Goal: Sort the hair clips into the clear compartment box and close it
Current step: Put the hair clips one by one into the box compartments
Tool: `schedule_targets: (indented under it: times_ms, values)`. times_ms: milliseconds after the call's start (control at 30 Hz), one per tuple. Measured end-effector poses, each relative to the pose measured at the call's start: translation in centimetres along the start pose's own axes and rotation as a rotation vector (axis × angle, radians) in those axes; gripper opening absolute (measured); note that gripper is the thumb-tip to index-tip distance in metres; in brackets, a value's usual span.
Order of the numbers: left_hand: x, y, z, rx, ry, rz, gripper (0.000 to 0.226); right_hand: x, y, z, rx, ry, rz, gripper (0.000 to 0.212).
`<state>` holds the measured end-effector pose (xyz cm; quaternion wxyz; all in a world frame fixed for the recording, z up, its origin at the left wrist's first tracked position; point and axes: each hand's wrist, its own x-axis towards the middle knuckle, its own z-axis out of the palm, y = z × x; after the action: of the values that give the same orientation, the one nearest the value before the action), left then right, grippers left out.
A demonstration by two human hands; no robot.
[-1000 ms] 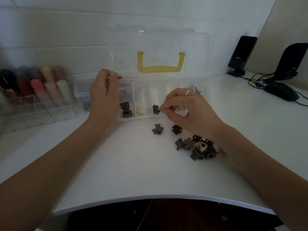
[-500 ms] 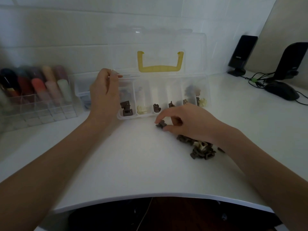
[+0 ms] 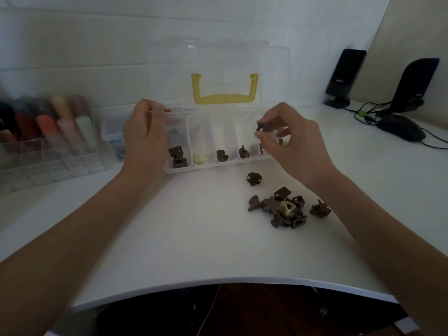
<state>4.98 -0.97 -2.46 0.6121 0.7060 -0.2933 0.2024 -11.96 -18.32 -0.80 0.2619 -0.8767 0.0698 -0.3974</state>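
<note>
The clear compartment box [image 3: 169, 169] stands open on the white table, its lid with a yellow handle [image 3: 224, 98] leaning back against the wall. Small brown and cream clips lie in several of its compartments. My left hand [image 3: 145, 137] grips the box's left end at its rim. My right hand [image 3: 291, 141] pinches a small brown hair clip [image 3: 263, 127] above the right compartments. One loose brown clip [image 3: 254, 178] lies just in front of the box. A pile of brown clips [image 3: 288, 210] with one cream clip sits nearer to me, to the right.
A clear organiser with coloured tubes [image 3: 46, 132] stands at the left against the wall. Two black speakers [image 3: 344, 78] and a black mouse [image 3: 401, 128] with cables sit at the far right. The table's curved front edge [image 3: 218, 282] runs across below.
My right hand picked a brown clip off the table in front of the box and lifted it over the right compartments. My left hand stayed on the box's left end.
</note>
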Motion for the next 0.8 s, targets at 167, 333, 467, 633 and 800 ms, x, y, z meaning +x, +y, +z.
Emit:
schedule_targets:
  times_ms: [167, 333, 467, 633, 800]
  values:
    - [0.0, 0.1, -0.1, 0.001, -0.002, -0.003, 0.018, 0.1, 1.0, -0.1, -0.096, 0.148, 0.004, 0.018]
    - [0.0, 0.1, 0.0, 0.001, -0.002, -0.005, 0.02, 0.2, 1.4, -0.6, -0.126, 0.253, 0.072, 0.019]
    - [0.0, 0.2, 0.0, 0.003, -0.006, -0.004, 0.019, 0.4, 1.6, -0.8, -0.131, 0.305, 0.118, 0.022]
    - [0.0, 0.2, 0.0, 0.003, -0.004, -0.005, 0.02, 0.3, 2.6, -0.5, -0.122, 0.204, 0.14, 0.02]
    - [-0.1, 0.4, -0.1, 0.005, -0.004, -0.012, 0.02, 0.4, 3.4, -0.1, -0.233, 0.167, 0.138, 0.014]
